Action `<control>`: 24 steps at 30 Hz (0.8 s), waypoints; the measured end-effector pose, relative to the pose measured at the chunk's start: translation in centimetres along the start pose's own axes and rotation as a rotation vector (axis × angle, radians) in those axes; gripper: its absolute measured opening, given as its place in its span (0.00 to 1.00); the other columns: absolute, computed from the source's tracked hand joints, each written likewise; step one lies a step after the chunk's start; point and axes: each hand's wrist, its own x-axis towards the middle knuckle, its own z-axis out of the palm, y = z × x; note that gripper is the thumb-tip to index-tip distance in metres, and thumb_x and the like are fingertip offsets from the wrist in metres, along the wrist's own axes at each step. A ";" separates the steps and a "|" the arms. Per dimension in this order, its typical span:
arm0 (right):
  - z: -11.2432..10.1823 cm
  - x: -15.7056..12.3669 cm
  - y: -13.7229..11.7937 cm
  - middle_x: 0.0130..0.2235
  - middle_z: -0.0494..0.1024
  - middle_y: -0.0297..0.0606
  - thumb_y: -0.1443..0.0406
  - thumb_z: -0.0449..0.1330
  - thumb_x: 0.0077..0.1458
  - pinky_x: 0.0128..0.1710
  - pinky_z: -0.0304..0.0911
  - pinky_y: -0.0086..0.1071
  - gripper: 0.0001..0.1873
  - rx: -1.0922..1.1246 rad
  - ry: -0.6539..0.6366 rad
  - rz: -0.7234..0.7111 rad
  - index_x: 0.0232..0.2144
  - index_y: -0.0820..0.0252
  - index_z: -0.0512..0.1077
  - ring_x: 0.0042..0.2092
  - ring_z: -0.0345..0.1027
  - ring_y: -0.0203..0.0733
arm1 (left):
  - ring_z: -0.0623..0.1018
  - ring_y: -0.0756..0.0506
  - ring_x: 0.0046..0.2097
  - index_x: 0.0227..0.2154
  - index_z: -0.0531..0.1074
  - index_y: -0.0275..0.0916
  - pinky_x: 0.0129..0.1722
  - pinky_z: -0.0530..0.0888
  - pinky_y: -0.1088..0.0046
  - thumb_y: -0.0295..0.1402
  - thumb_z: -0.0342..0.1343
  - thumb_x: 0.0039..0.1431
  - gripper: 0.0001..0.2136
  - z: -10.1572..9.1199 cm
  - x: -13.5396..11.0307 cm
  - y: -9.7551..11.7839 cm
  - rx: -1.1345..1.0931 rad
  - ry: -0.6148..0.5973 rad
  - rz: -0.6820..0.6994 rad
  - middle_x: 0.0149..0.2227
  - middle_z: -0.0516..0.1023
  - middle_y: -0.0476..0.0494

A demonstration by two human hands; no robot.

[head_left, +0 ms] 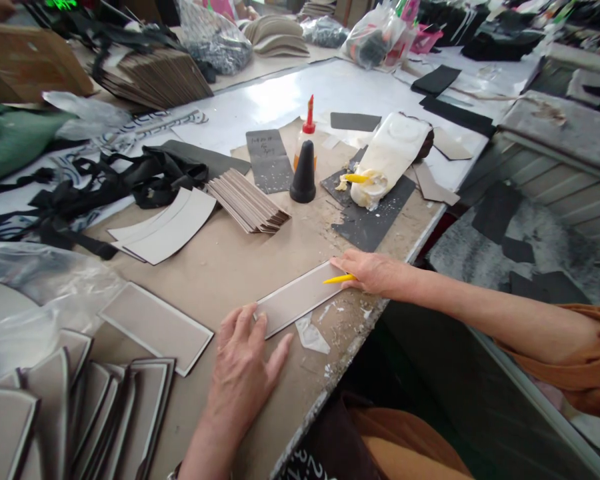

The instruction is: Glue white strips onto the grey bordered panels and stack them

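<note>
A narrow beige rectangular panel (300, 298) with a pale border lies flat near the table's front edge. My left hand (244, 357) rests fingertips on its left end, thumb spread away, gripping nothing. At the opposite end, my right hand (373, 272) touches the panel. That hand is closed around a yellow pointed stick (337, 279), whose tip points left over the panel. A wider bordered panel (157, 325) lies left of my left hand. A small white scrap (313, 335) sits just in front of the narrow panel.
Bordered panels (87, 413) pile up at lower left. Beyond my hands are a stack of beige strips (250, 202), a black cone (304, 173), a red-tipped bottle (309, 120) and a white glue-smeared container (393, 157) with a yellow tool. Black straps (155, 173) lie left.
</note>
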 end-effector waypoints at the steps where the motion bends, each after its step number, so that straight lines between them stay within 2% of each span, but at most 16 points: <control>1: -0.1 0.0 -0.2 0.43 0.70 0.46 0.64 0.58 0.56 0.41 0.64 0.32 0.17 -0.016 -0.023 0.014 0.48 0.63 0.66 0.41 0.68 0.44 | 0.68 0.36 0.46 0.37 0.69 0.31 0.46 0.71 0.57 0.40 0.54 0.55 0.15 0.1 0.3 0.5 0.039 -0.012 0.022 0.43 0.69 0.31; 4: -0.4 0.1 -0.5 0.43 0.70 0.47 0.64 0.58 0.56 0.40 0.64 0.33 0.18 -0.045 -0.063 0.036 0.49 0.64 0.65 0.40 0.69 0.45 | 0.70 0.37 0.42 0.34 0.70 0.29 0.41 0.72 0.59 0.43 0.52 0.56 0.17 0.6 1.2 1.9 0.151 -0.112 0.031 0.38 0.70 0.31; 6: -0.4 0.1 -0.5 0.43 0.70 0.47 0.64 0.57 0.57 0.39 0.64 0.33 0.19 -0.045 -0.067 0.041 0.49 0.64 0.65 0.40 0.69 0.46 | 0.70 0.37 0.39 0.41 0.70 0.30 0.37 0.72 0.59 0.47 0.51 0.55 0.22 0.9 1.7 2.9 0.217 -0.182 -0.003 0.38 0.69 0.32; 9: -0.3 0.1 -0.5 0.44 0.69 0.47 0.63 0.58 0.56 0.39 0.64 0.33 0.20 -0.054 -0.079 0.055 0.50 0.64 0.64 0.41 0.69 0.47 | 0.70 0.37 0.38 0.52 0.65 0.37 0.35 0.71 0.58 0.53 0.49 0.53 0.30 1.0 2.6 4.4 0.272 -0.247 -0.053 0.38 0.69 0.32; 14: -0.2 0.2 -0.3 0.46 0.69 0.49 0.64 0.59 0.55 0.41 0.64 0.34 0.21 -0.031 -0.075 0.055 0.51 0.64 0.65 0.43 0.69 0.49 | 0.71 0.36 0.38 0.57 0.59 0.45 0.36 0.69 0.58 0.55 0.51 0.49 0.33 0.8 3.9 6.3 0.377 -0.439 -0.138 0.38 0.69 0.33; 18: -0.7 0.5 0.5 0.48 0.71 0.48 0.65 0.59 0.54 0.45 0.62 0.34 0.21 0.088 -0.051 0.035 0.50 0.63 0.66 0.47 0.68 0.48 | 0.71 0.35 0.38 0.58 0.58 0.45 0.36 0.67 0.58 0.55 0.50 0.49 0.34 0.9 4.2 6.6 0.418 -0.488 -0.155 0.38 0.69 0.32; 21: -1.3 0.6 1.1 0.43 0.75 0.44 0.65 0.58 0.54 0.45 0.62 0.34 0.15 0.183 0.012 0.121 0.45 0.63 0.70 0.46 0.69 0.47 | 0.71 0.35 0.38 0.58 0.58 0.45 0.36 0.67 0.58 0.55 0.49 0.50 0.34 0.9 4.2 6.6 0.431 -0.491 -0.154 0.37 0.69 0.32; 24: -1.4 0.5 1.2 0.29 0.77 0.37 0.64 0.57 0.54 0.34 0.65 0.31 0.10 0.358 -0.012 0.297 0.37 0.63 0.72 0.34 0.73 0.44 | 0.71 0.35 0.38 0.57 0.59 0.45 0.36 0.67 0.59 0.56 0.49 0.50 0.33 0.9 4.2 6.7 0.450 -0.480 -0.146 0.37 0.69 0.32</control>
